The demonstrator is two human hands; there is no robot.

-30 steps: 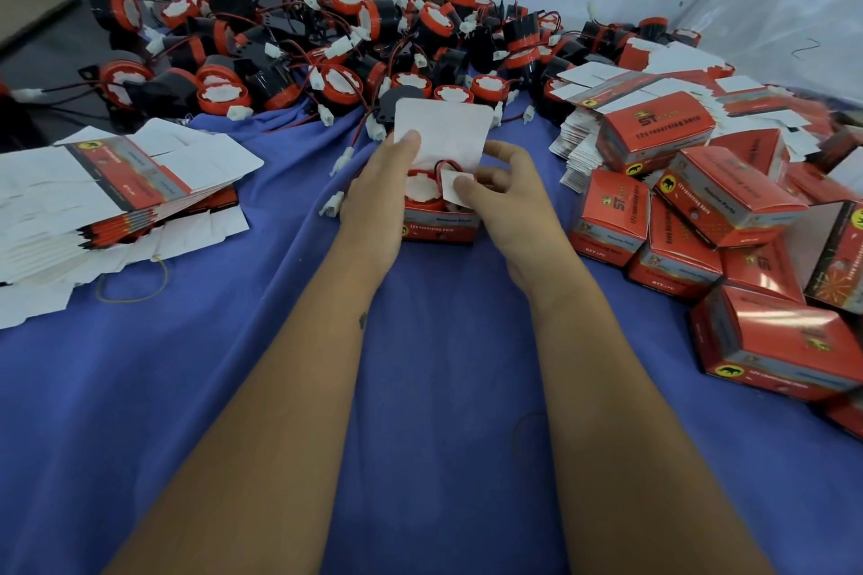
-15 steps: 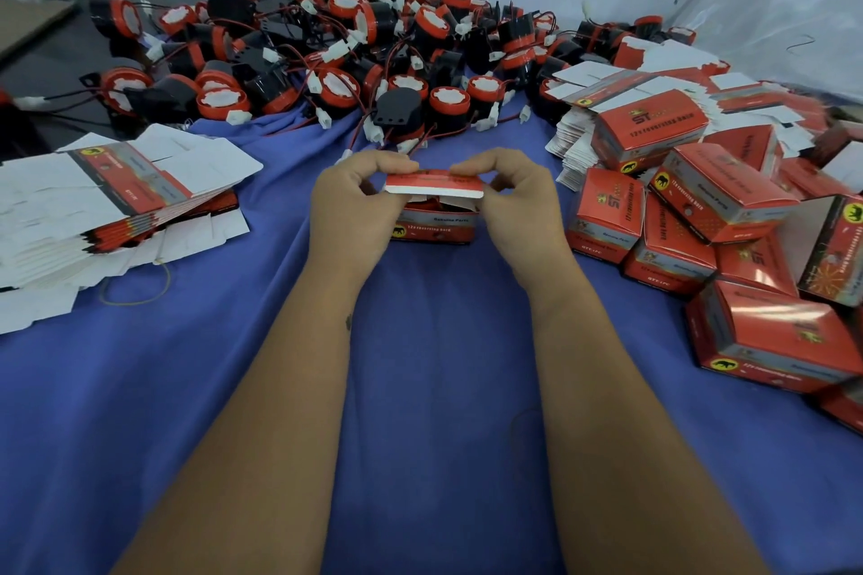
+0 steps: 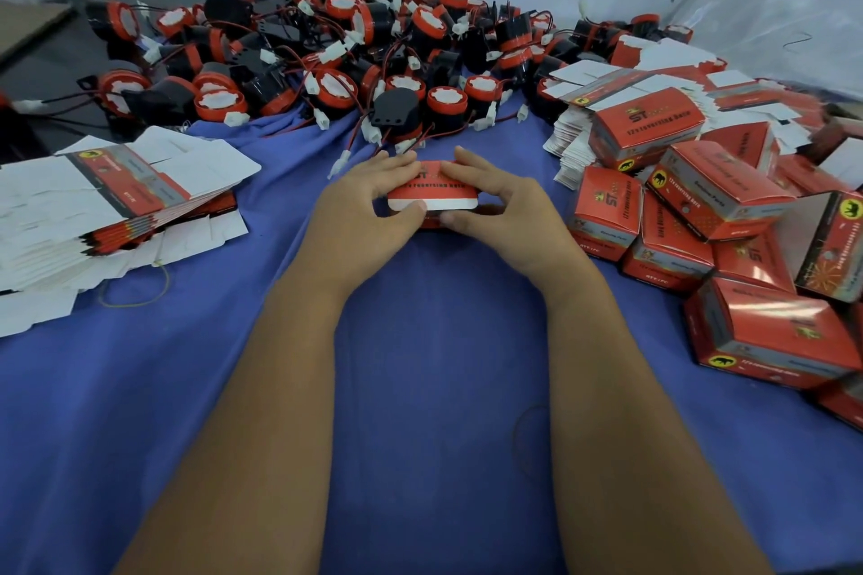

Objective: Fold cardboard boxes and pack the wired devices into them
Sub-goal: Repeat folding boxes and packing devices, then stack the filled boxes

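Observation:
A small red cardboard box (image 3: 432,191) stands on the blue cloth (image 3: 420,341) at the middle. Its lid lies folded down over the top, with the white tuck flap at the near edge. My left hand (image 3: 362,212) grips the box's left side, thumb on the flap. My right hand (image 3: 499,210) grips the right side, thumb under the flap's edge. The device inside is hidden. A big heap of red-and-black wired devices (image 3: 336,61) with white plugs lies just beyond the box.
A stack of flat unfolded boxes (image 3: 107,205) lies at the left, a yellow rubber band (image 3: 135,289) beside it. Several packed red boxes (image 3: 728,247) are piled at the right, with more flat blanks (image 3: 644,75) behind them. A pale wall stands at the back.
The box's lid stood open and upright a second ago; both hands have folded it down over the device and now press the tuck flap at the front edge.

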